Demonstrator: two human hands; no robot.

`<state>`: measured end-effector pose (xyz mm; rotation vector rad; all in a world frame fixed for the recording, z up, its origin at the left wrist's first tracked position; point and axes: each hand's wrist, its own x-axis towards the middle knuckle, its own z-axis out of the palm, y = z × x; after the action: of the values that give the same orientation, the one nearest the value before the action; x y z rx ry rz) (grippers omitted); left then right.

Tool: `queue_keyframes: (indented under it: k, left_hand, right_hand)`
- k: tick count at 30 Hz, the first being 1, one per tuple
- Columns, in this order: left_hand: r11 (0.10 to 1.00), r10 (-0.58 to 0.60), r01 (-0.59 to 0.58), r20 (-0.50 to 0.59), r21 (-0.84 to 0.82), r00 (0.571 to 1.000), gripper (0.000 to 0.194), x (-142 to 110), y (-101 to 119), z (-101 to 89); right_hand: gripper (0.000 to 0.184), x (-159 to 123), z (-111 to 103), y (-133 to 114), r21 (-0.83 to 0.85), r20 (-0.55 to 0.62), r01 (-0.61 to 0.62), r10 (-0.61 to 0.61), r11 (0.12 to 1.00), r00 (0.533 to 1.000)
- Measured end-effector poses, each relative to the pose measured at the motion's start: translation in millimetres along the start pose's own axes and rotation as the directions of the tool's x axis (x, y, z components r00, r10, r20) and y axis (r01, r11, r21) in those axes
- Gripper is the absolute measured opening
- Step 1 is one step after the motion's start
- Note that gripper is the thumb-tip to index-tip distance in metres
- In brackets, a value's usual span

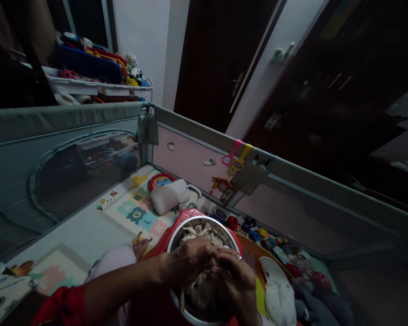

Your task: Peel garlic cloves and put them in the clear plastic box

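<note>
Steel-walled and full of pale, peeled-looking pieces, a bowl sat on a red tray inside a playpen, where the left hand and right hand met over it, fingers curled together pinching one piece. Perched off the floor mat, the bowl risked tipping under a hard downward press, spilling onto nearby toys.

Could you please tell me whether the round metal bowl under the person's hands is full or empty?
Partly filled: the round metal bowl holds pale peels or pieces, heaped between the rim and both hands.
</note>
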<state>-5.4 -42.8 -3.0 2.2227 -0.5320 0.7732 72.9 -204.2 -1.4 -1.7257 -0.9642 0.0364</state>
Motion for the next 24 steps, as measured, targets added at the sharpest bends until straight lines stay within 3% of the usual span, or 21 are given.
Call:
queue_keyframes:
  k: [6,11,14,16,20,24]
  left_hand:
    - [0.999,-0.003,0.004,-0.045,0.036,0.999,0.020,-1,2,-0.7]
    - [0.999,0.027,-0.027,-0.013,0.028,1.000,0.023,-6,-2,7.0]
    - [0.997,0.069,-0.071,0.051,0.025,0.996,0.022,-10,-4,6.8]
    - [0.997,0.061,-0.067,0.132,0.041,0.989,0.021,-11,-3,2.5]
    - [0.993,-0.064,0.036,0.263,0.111,0.963,0.014,-6,3,-11.0]
    - [0.986,-0.128,0.102,0.204,0.134,0.971,0.012,-2,8,-17.1]
  right_hand:
    - [0.008,4,6,-11,0.258,-0.001,-0.192,0.199,0.947,0.980]
    - [0.018,10,8,-13,0.596,0.085,-0.412,0.456,0.689,0.886]
    - [0.022,14,3,-9,0.694,0.056,-0.431,0.553,0.577,0.831]
    - [0.025,17,0,-8,0.712,0.037,-0.416,0.561,0.566,0.827]
    - [0.033,18,-1,-5,0.685,0.025,-0.408,0.540,0.603,0.841]
    - [0.025,14,2,3,0.623,0.005,-0.393,0.499,0.677,0.867]
